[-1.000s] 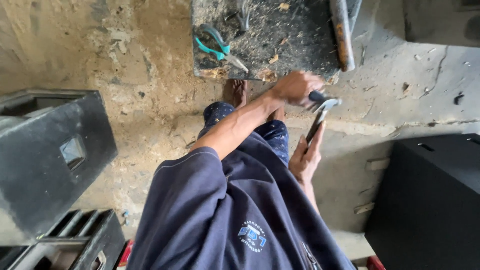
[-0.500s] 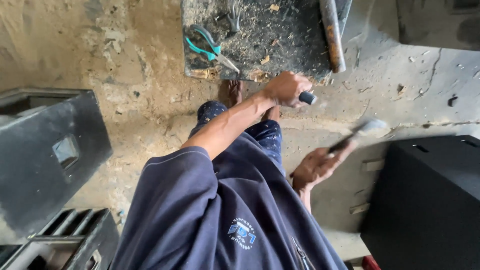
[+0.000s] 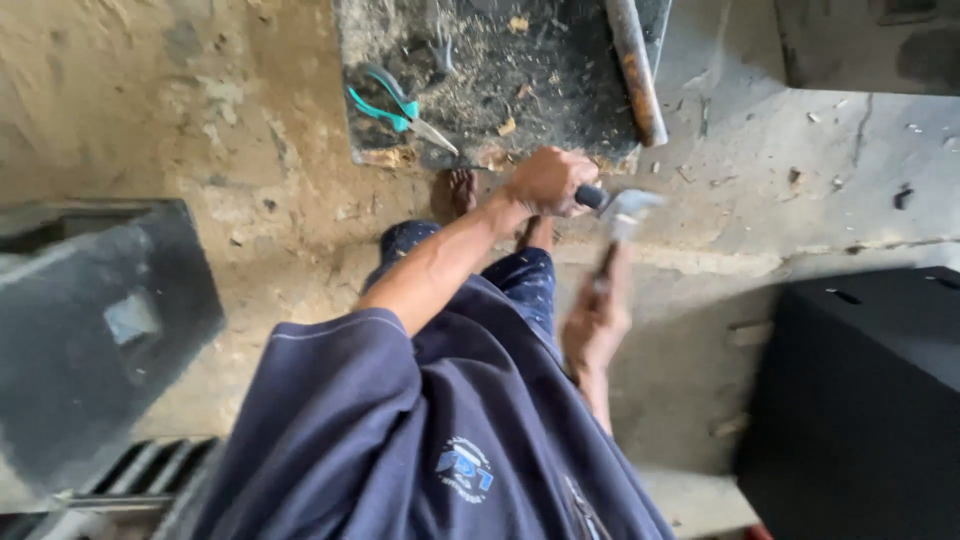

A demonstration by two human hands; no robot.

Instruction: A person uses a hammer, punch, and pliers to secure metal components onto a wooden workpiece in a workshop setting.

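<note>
Hammer: a small hammer with a shiny grey metal head (image 3: pixel 628 206) and a dark thin handle. It is blurry, so its fine shape is hard to tell.
Where it is: in the air over the dusty grey concrete floor (image 3: pixel 800 170), just below the near edge of the dark dirty mat (image 3: pixel 560 70), next to the other fist.
How it handles: I think the head is heavy and hard and the handle is stiff. It looks head-heavy, so it wants to tip forward.
Where to hold: low on the handle, far from the head, with all fingers wrapped round.
Long axis: it runs from the fist near the body up and away to the head. The head points away from the person, toward the mat.
Right hand (image 3: pixel 596 322): closed round the bottom of the hammer handle. It is blurry.
Left hand (image 3: pixel 548 180): a closed fist round a short dark tool with a round black end (image 3: pixel 592 196). The tool's tip is hidden, so I cannot tell what it is.
Head and dark tool: very near, maybe touching. I cannot tell.
On the mat: pliers with teal green handles (image 3: pixel 392 106) near its left edge, and a long rusty metal bar (image 3: pixel 634 68) at its right edge.
Around: a black box (image 3: pixel 860 400) by the right side, a grey box (image 3: pixel 90 330) by the left.
</note>
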